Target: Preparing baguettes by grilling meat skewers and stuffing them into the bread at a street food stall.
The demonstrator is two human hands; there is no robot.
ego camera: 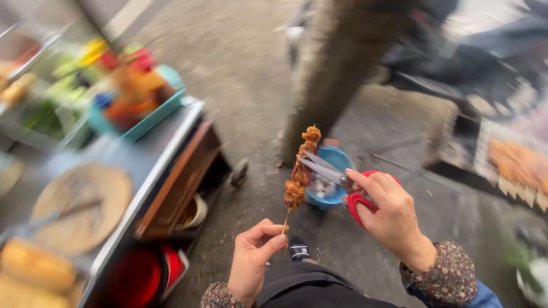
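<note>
My left hand [254,259] pinches the bottom of a thin wooden skewer of browned meat chunks [300,168] and holds it upright in the middle of the view. My right hand [388,214] grips red-handled scissors [337,179], whose open steel blades close around the meat partway up the skewer. Both forearms wear floral sleeves. Below the skewer, on the ground, sits a blue bowl [337,182] with pale bits inside.
A metal cart top [142,165] stands at left with a round wooden board [83,205], a teal tray of bottles [137,97] and bread rolls [34,265]. A tree trunk [348,63] rises ahead. Right of it is a grill with skewers [516,165]. Red tubs [142,276] sit under the cart.
</note>
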